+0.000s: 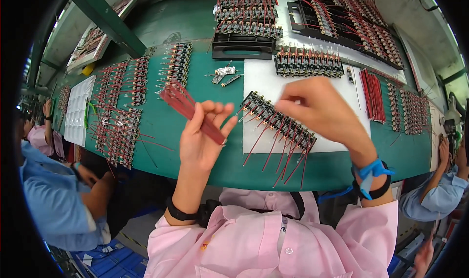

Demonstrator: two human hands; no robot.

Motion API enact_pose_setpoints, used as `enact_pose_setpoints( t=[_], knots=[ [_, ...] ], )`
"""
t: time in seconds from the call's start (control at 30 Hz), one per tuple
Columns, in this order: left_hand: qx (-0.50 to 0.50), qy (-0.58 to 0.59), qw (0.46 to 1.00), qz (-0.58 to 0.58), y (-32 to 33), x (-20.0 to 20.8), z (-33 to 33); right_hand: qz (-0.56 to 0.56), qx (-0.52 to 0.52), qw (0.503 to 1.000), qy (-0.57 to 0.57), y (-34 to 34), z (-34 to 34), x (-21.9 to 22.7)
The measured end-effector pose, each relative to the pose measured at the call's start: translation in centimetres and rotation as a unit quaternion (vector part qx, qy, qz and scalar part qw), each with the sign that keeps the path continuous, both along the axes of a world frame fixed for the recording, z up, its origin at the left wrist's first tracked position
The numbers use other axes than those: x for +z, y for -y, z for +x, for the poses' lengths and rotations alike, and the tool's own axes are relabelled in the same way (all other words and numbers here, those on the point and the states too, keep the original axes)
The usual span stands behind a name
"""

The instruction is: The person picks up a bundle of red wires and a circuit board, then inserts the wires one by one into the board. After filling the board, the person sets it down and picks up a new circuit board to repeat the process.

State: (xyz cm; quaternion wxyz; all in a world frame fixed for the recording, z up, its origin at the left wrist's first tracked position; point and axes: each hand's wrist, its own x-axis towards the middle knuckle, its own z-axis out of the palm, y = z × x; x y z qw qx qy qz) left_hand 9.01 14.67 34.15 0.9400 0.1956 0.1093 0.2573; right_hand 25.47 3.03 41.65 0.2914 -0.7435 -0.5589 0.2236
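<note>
Head view: the left hand (204,131) is partly closed, its thumb pressing a bundle of red wires (178,101) against the palm side of the fingers, while the fingertips stand apart and loosely bent. The right hand (320,107) hovers palm-down with curled fingers over the upper edge of a strip of small circuit boards (278,117); motion blur hides its fingertips, so I cannot tell whether they pinch anything or touch the strip.

The bundle slants from upper left down to lower right across the left hand, its wires thin, straight and packed side by side. The strip lies in front of the person, on a white sheet (258,77), with its long axis also running from upper left to lower right. Loose red wires (266,161) fan out from its near edge toward the person, some reaching past the sheet over the smooth green table (224,175).

The strip is dark and knobbly, with closely repeated parts along its length; the sheet is flat and matt. Right of it lies a neat pile of red wires (373,94).
</note>
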Motion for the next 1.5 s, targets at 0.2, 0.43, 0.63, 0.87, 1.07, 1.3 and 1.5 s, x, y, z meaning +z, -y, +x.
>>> enact_pose_setpoints(
  t=[0.2, 0.43, 0.63, 0.87, 1.07, 1.3, 1.5],
  knots=[
    [0.021, -0.002, 0.993, 0.12, 1.6, 2.1, 3.5, 0.085, 0.043, 0.995, 0.0, -3.4, -2.1, -2.9],
    [0.027, -0.075, 0.983, 0.163, 2.3, 1.9, 4.7, 0.054, 0.053, 0.99, -0.12, -3.3, -1.4, -2.8],
    [0.044, -0.099, 0.986, 0.126, 1.9, 1.3, 4.6, 0.025, 0.042, 0.957, -0.285, -3.0, 0.0, -3.3],
    [-0.037, -0.083, 0.985, 0.149, -0.5, -0.9, 1.3, 0.02, -0.016, 0.879, -0.475, -2.8, 0.6, -4.5],
    [-0.022, -0.291, 0.914, 0.282, 1.7, 0.4, 1.9, 0.051, -0.008, 0.902, -0.429, -3.2, 0.1, -4.9],
    [0.001, -0.282, 0.91, 0.305, 2.0, 0.1, 1.9, 0.081, -0.028, 0.923, -0.376, -3.2, -0.9, -5.6],
    [0.076, -0.301, 0.839, 0.447, 2.2, -0.8, 1.7, 0.034, -0.017, 0.949, -0.312, -3.1, -1.2, -5.2]
  ],
)
